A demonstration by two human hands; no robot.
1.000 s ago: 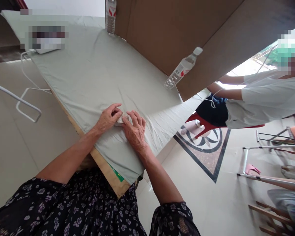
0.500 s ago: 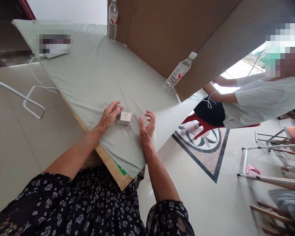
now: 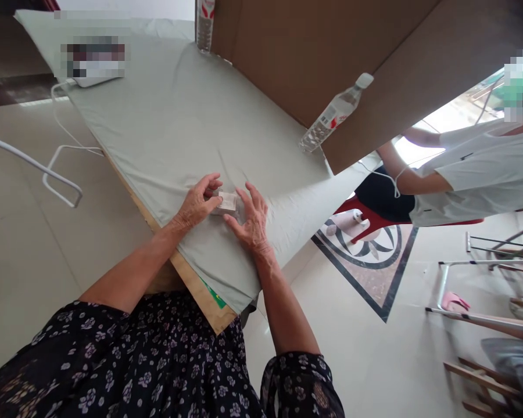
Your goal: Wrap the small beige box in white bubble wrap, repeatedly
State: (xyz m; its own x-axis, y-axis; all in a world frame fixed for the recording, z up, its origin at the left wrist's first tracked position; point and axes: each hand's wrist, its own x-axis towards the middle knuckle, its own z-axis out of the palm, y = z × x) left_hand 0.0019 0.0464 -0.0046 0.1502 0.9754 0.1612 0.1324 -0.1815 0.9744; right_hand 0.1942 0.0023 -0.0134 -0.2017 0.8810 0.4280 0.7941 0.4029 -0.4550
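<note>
A small pale box in clear wrapping rests on the cloth-covered table near its front corner. From the left, my left hand holds it, with the thumb over its left edge and the fingers curled behind. My right hand is at the box's right side, fingers and thumb spread apart close to the wrapping. Whether those right fingertips touch it I cannot tell. The printing on the box is too small to read.
A clear water bottle leans against a large brown cardboard panel; another bottle stands at its far left end. A white device with a cable lies at the back left. Beyond the panel sits a person in a white shirt.
My right hand has moved left and closer to the box. My left thumb has come onto the box's edge. The view has shifted slightly.
</note>
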